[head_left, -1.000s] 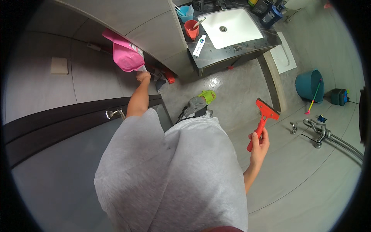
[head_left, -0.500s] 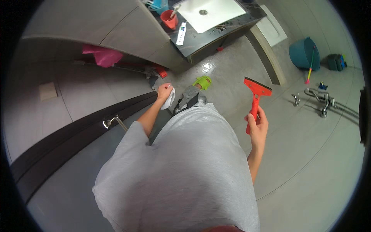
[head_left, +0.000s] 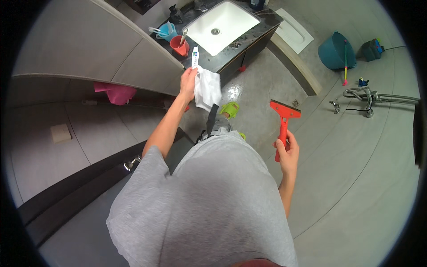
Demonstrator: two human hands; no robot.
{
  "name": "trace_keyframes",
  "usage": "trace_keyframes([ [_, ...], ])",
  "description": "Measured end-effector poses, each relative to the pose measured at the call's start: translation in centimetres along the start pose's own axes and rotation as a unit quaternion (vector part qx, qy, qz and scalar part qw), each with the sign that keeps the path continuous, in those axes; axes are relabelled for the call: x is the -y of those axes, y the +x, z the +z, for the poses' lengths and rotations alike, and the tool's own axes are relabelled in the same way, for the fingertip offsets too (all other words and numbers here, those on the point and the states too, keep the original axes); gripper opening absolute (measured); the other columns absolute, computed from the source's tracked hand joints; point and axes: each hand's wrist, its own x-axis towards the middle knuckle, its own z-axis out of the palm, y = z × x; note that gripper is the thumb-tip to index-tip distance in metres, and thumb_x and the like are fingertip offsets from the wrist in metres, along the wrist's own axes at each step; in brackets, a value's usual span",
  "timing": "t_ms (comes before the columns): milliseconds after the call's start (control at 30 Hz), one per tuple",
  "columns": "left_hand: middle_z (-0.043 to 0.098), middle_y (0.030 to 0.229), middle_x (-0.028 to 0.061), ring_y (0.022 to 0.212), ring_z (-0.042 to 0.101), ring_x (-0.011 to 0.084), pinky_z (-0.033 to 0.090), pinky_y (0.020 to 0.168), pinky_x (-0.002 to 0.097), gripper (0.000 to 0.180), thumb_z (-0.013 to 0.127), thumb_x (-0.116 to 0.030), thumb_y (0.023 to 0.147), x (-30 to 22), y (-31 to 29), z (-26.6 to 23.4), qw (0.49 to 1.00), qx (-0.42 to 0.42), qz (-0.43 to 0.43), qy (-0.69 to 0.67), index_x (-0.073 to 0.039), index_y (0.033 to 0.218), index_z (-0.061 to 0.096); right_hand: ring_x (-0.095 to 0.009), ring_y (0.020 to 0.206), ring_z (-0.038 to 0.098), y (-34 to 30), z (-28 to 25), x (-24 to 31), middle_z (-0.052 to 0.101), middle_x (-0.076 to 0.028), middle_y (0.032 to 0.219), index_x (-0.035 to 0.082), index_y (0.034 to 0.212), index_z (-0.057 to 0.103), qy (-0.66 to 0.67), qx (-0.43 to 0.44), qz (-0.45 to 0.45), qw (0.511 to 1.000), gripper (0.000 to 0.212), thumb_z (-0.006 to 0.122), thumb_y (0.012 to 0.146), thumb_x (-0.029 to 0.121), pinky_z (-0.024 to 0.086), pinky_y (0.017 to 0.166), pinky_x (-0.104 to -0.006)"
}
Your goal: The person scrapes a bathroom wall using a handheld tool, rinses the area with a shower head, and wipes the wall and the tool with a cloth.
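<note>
A white cloth (head_left: 207, 89) hangs from my left hand (head_left: 188, 83), whose fingers are closed on its upper edge. That hand is close to the front edge of the dark vanity counter (head_left: 212, 63), just below a white toothpaste tube (head_left: 195, 56) lying there. On the other side, my right hand (head_left: 289, 153) grips the red handle of a scraper (head_left: 285, 116). Its wide head, with a dark blade edge, points up and away from me. The scraper touches nothing but the hand.
A white sink (head_left: 222, 26) is set in the counter, with a red cup (head_left: 179, 46) and blue cup (head_left: 167, 32) holding brushes beside it. A raised kerb (head_left: 296, 66) borders a squat toilet (head_left: 294, 33). At right are a teal bucket (head_left: 334, 55) and wall tap (head_left: 367, 95).
My left hand has risen toward the counter, and the white cloth now hangs unfolded from it. My right hand still holds the scraper, slightly lower and further left in view.
</note>
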Motion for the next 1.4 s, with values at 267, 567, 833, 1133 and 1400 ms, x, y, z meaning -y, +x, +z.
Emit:
trace_keyframes([
  [267, 0.070, 0.091, 0.0113, 0.082, 0.067, 0.0206, 0.050, 0.076, 0.0314, 0.028, 0.066, -0.025, 0.088, -5.0, 8.0, 1.7, 0.873, -0.063, 0.280, 0.394, 0.000, 0.102, 0.067, -0.013, 0.078, 0.059, -1.3, 0.1, -0.3, 0.056, -0.004, 0.094, -0.002, 0.126, 0.052, 0.027, -0.058, 0.003, 0.998, 0.037, 0.059, 0.091, 0.006, 0.049, 0.073, -0.0283],
  [567, 0.062, 0.086, 0.0147, 0.084, 0.063, 0.0332, 0.051, 0.075, 0.0448, 0.015, 0.068, -0.017, 0.081, 0.2, 14.1, 1.0, 0.699, -0.085, 0.413, 0.578, -0.003, 0.087, 0.065, -0.012, 0.078, 0.061, -2.0, 1.1, -0.3, 0.058, -0.003, 0.093, -0.001, 0.130, 0.051, 0.010, -0.077, 0.036, 0.996, 0.041, 0.059, 0.091, 0.007, 0.048, 0.070, -0.0259],
  [833, 0.057, 0.106, 0.0160, 0.104, 0.057, 0.0348, 0.051, 0.084, 0.0443, 0.027, 0.064, -0.010, 0.082, 2.1, 15.0, -0.9, 0.670, -0.100, 0.303, 0.671, -0.005, 0.109, 0.060, -0.013, 0.080, 0.061, -0.9, 1.5, 0.9, 0.058, -0.004, 0.092, -0.002, 0.130, 0.050, -0.019, -0.047, 0.035, 0.998, 0.040, 0.060, 0.092, 0.007, 0.051, 0.075, -0.0283],
  [1133, 0.055, 0.111, 0.0155, 0.106, 0.056, 0.0332, 0.048, 0.090, 0.0424, 0.069, 0.066, 0.001, 0.077, 1.7, 13.1, -2.8, 0.707, -0.092, 0.312, 0.629, -0.013, 0.141, 0.044, -0.011, 0.080, 0.060, 0.7, 1.9, 1.7, 0.059, -0.004, 0.090, -0.002, 0.129, 0.051, -0.028, -0.010, 0.025, 0.999, 0.041, 0.061, 0.090, 0.008, 0.049, 0.072, -0.0271],
  [1400, 0.054, 0.106, 0.0157, 0.103, 0.057, 0.0344, 0.049, 0.089, 0.0428, 0.068, 0.075, -0.004, 0.074, 0.6, 13.2, -3.4, 0.727, -0.099, 0.327, 0.595, -0.009, 0.135, 0.047, -0.012, 0.079, 0.058, 1.4, 2.2, 2.2, 0.056, -0.003, 0.092, -0.001, 0.127, 0.053, -0.022, -0.002, 0.011, 1.000, 0.038, 0.061, 0.090, 0.008, 0.047, 0.072, -0.0270],
])
